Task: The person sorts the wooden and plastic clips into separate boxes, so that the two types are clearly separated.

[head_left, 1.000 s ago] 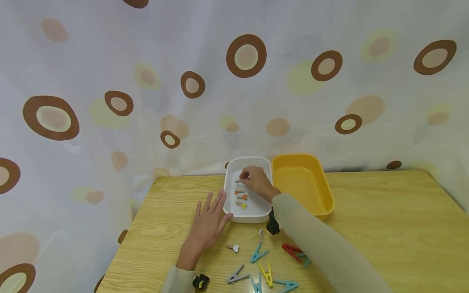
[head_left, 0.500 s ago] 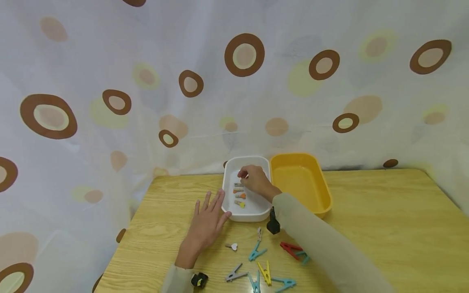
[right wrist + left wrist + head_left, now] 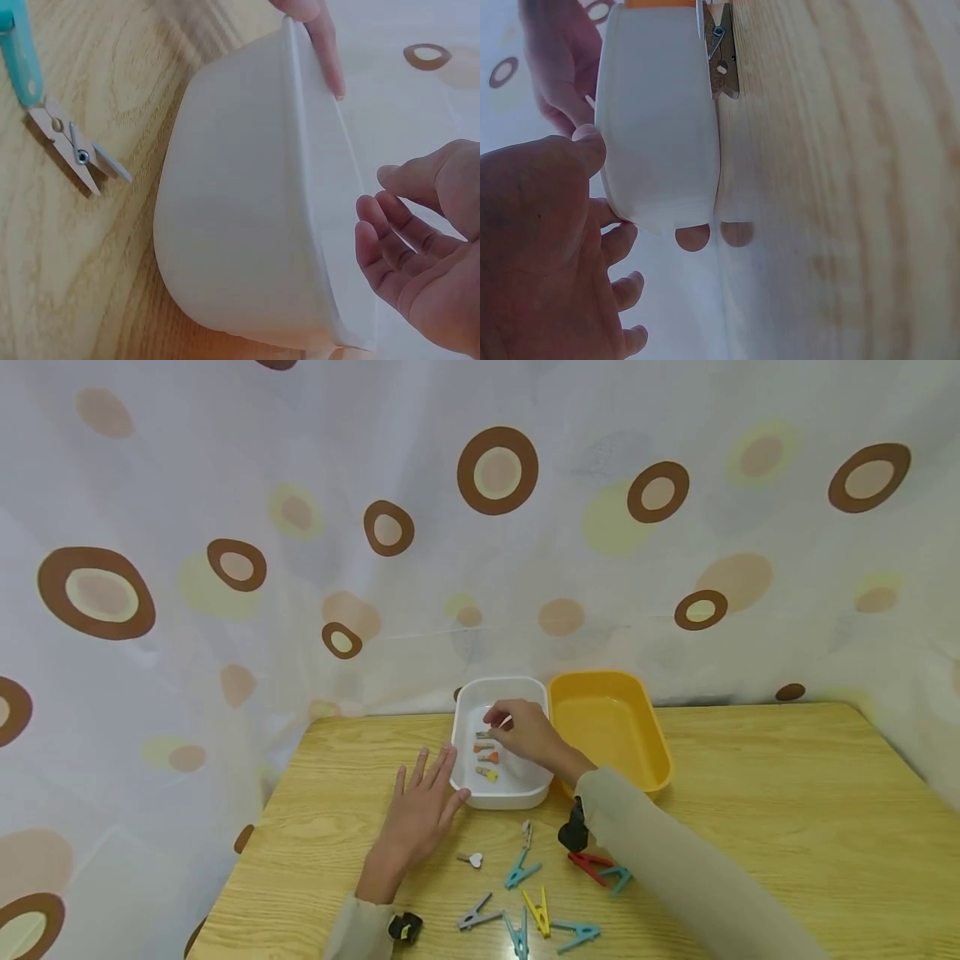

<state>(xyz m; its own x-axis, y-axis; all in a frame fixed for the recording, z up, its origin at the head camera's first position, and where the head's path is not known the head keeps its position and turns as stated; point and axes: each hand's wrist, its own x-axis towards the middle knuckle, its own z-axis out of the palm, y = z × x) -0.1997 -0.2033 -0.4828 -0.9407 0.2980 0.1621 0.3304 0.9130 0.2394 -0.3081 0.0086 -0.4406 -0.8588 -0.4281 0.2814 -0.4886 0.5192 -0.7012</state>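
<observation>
Several small wooden clothespins lie in a row in the white tray (image 3: 513, 787), among them one with a yellow heart (image 3: 487, 773) and one with an orange heart (image 3: 490, 758). My right hand (image 3: 527, 731) hovers just inside the tray by the farthest clothespin (image 3: 483, 735), its fingers loosely bent. In the right wrist view, thumb and fingertips stand apart with nothing between them. My left hand (image 3: 416, 814) rests fairly straight fingers against the tray's left side. Its thumb touches the near rim, as the left wrist view also shows.
A yellow tray (image 3: 660, 752) adjoins the white one on the right. Nearer on the wooden table are a white-heart clothespin (image 3: 471, 859), another small wooden clothespin (image 3: 527, 833), and larger plastic pegs, including yellow (image 3: 538, 912), grey (image 3: 477, 913) and red (image 3: 588, 866). A patterned curtain hangs behind.
My right fingers have let go of the farthest clothespin, which now lies in the row, and have lifted slightly off it. My left hand stays at the tray. The head view has shifted slightly.
</observation>
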